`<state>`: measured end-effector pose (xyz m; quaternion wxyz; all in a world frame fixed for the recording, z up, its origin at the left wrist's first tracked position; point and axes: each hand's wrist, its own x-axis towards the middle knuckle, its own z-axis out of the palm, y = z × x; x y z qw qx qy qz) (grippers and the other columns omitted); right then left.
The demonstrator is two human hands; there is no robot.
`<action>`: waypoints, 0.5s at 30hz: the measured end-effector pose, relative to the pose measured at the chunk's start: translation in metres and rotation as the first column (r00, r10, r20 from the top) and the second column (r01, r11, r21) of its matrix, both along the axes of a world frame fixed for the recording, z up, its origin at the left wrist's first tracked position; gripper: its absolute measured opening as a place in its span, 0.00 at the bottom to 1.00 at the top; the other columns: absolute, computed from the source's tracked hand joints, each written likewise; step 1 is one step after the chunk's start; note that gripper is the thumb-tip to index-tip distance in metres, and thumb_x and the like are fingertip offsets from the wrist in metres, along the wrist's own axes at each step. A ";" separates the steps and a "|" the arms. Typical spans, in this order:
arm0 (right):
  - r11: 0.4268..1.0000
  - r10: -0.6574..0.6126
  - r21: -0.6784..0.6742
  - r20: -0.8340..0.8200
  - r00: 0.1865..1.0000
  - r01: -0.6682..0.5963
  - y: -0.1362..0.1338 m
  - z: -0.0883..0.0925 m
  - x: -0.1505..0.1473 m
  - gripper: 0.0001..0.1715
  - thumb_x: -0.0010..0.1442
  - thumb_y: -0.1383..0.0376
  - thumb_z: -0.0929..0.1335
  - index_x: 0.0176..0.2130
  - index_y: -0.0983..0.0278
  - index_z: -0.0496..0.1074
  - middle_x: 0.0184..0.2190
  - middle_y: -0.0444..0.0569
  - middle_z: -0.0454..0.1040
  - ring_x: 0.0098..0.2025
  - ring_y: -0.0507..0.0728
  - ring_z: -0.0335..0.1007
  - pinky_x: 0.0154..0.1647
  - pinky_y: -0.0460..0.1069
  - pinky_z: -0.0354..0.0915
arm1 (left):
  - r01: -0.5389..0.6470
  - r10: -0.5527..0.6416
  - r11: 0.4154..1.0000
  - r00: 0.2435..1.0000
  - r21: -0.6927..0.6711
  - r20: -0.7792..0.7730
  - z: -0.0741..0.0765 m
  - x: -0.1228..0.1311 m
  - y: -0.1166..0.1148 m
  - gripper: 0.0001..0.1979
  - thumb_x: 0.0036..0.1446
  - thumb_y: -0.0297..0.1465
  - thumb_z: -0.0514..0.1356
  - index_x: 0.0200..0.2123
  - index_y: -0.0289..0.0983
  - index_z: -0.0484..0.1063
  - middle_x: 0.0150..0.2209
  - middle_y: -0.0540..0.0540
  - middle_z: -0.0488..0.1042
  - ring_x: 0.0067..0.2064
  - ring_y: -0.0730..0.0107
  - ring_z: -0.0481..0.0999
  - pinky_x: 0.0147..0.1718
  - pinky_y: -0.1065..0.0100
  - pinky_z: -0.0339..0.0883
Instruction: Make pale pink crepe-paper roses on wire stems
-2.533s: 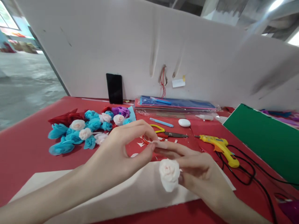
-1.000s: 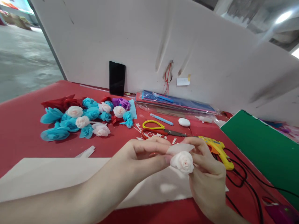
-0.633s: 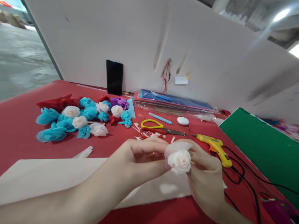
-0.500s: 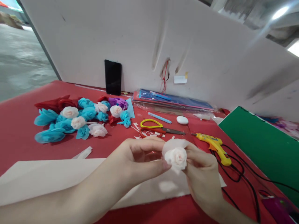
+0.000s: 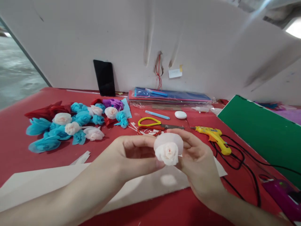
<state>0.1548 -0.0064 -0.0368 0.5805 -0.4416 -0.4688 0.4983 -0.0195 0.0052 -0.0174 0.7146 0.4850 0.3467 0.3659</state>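
Note:
A pale pink-white paper rose (image 5: 169,152) faces me between both hands, with a rounded petal standing up behind its spiral centre. My left hand (image 5: 136,153) pinches the flower's left edge between thumb and fingers. My right hand (image 5: 196,160) is closed around its right side and underside, where the fingertips are partly hidden. Beneath the hands lies a long sheet of cream paper (image 5: 138,191). Just beyond them, scissors (image 5: 162,125) with yellow and red handles lie among small white paper scraps (image 5: 135,127).
Several blue, white, red and purple paper flowers (image 5: 82,118) cluster at left. A yellow glue gun (image 5: 215,135) with black cord (image 5: 242,177) lies at right, before a green board (image 5: 261,135). A black phone (image 5: 104,78) leans on the wall; a blue pen (image 5: 157,115) and white oval object (image 5: 181,115) lie behind.
Both hands and the rose have shifted slightly left in view. My right fingers have moved up behind the flower, and the back petal now shows more fully. The camera view has turned a little.

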 end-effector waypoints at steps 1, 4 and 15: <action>1.000 0.007 -0.017 0.006 1.000 -0.007 0.000 0.000 0.000 0.22 0.35 0.66 0.86 0.32 0.47 0.87 0.19 0.36 0.73 0.24 0.51 0.66 0.30 0.47 0.67 | 0.003 -0.003 1.000 1.000 0.002 -0.006 -0.001 -0.001 0.000 0.06 0.54 0.28 0.71 0.34 0.46 0.87 0.35 0.56 0.87 0.42 0.67 0.86 0.41 0.77 0.75; 0.997 0.022 -0.076 0.059 0.998 -0.018 -0.002 0.001 0.001 0.15 0.35 0.62 0.87 0.24 0.54 0.84 0.21 0.40 0.75 0.28 0.54 0.65 0.35 0.51 0.67 | 0.027 -0.027 1.000 1.000 -0.002 -0.002 -0.006 -0.004 -0.001 0.06 0.55 0.29 0.71 0.36 0.46 0.87 0.39 0.55 0.88 0.45 0.66 0.86 0.44 0.75 0.76; 0.975 0.100 -0.204 0.055 0.993 -0.087 -0.003 0.003 0.006 0.12 0.41 0.56 0.84 0.22 0.56 0.83 0.20 0.41 0.72 0.29 0.56 0.64 0.40 0.55 0.65 | 0.027 -0.027 1.000 1.000 -0.013 0.016 -0.006 -0.007 0.001 0.09 0.59 0.28 0.69 0.39 0.49 0.87 0.40 0.57 0.88 0.48 0.68 0.84 0.46 0.75 0.75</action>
